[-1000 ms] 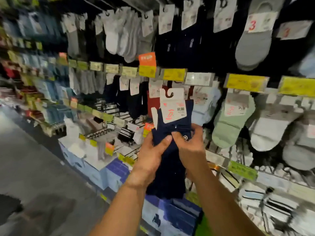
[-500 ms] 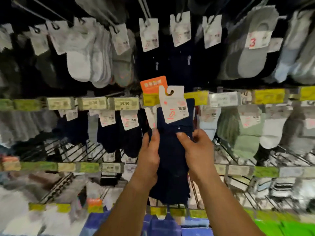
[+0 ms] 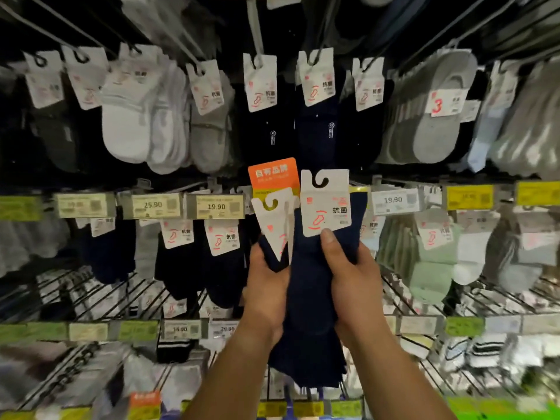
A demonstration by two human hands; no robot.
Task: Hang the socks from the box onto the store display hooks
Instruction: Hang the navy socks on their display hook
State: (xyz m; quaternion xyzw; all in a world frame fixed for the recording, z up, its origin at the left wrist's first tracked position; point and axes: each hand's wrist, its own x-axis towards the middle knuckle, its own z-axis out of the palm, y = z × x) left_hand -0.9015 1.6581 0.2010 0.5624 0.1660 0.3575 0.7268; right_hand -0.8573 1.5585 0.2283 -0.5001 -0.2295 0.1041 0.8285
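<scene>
My left hand [image 3: 266,286] and right hand [image 3: 351,277] each grip navy socks [image 3: 312,298] hanging lengthwise, cards up, just below the orange tag [image 3: 272,174], right pair nearer the hooks.

Yellow price tags [image 3: 215,206], orange sign [image 3: 272,174]

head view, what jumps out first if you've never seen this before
Dead centre, two hands grip a bundle of navy socks: the left hand holds one pair whose white card tag tilts aside, the right hand pinches another under its upright tag. Just behind them an orange sign stands out on the price rail, and at upper right grey socks carry a red 3 label.
</scene>
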